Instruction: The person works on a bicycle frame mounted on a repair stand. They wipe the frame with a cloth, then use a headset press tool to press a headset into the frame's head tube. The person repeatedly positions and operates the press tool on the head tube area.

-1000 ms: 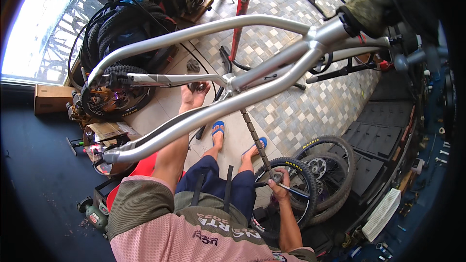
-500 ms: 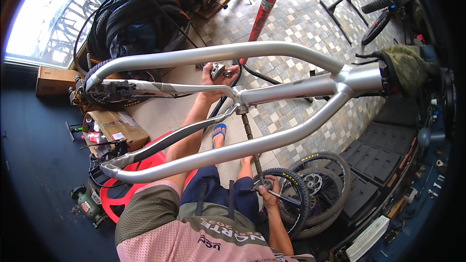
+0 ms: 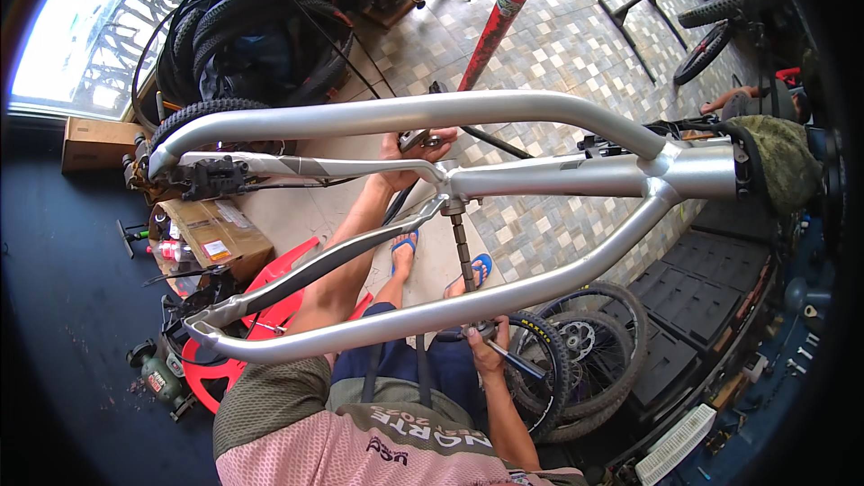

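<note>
A silver bicycle frame (image 3: 378, 319) lies across the view, with its tubes between me and the floor. From its bottom bracket shell (image 3: 453, 205) a long stepped metal tool (image 3: 464, 256) sticks out toward me. My right hand (image 3: 489, 351) is closed around the near end of this tool, beside its crossbar handle (image 3: 520, 362). Beyond the frame's thin grey stay, my left hand (image 3: 416, 162) has its fingers curled round a small metal part (image 3: 414, 139). The frame's far tube covers some of that hand's fingers.
A red stand post (image 3: 504, 18) rises beyond the frame. Bicycle wheels (image 3: 576, 342) lean at the right by black drawers (image 3: 693, 297). An open cardboard box (image 3: 216, 234) and a red stool (image 3: 288, 292) are at left, below a pile of tyres (image 3: 261, 36). A green bench grinder (image 3: 160, 378) sits lower left.
The frame sits slightly lower and further right in view. My right hand has shifted a little on the tool's handle, which points more downward. My left hand stays with the metal part.
</note>
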Motion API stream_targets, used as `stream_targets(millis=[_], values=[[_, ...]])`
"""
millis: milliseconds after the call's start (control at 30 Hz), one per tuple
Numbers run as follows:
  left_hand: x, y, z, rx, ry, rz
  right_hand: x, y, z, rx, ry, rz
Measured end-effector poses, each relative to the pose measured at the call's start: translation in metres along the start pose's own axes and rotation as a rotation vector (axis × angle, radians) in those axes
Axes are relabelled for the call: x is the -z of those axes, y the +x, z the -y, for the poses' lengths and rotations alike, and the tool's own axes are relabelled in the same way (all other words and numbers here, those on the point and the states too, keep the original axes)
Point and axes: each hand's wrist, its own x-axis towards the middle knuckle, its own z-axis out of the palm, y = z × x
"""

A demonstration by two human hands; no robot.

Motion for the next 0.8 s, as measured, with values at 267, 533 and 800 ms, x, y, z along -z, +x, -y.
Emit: stream_targets(millis=[267, 533, 800], values=[[-0.008, -0.001, -0.008, 0.015, 0.148, 0.089, -0.045, 0.016, 0.053, -0.01, 0.09, -0.01], [-0.002, 0.003, -0.012, 0.084, 0.163, 0.184, -0.023, 0.025, 0.001, 0.018, 0.016, 0.094], [0.011, 0.0, -0.008, 0.092, 0.115, 0.212, -0.012, 0.026, -0.008, -0.114, -0.057, 0.101]])
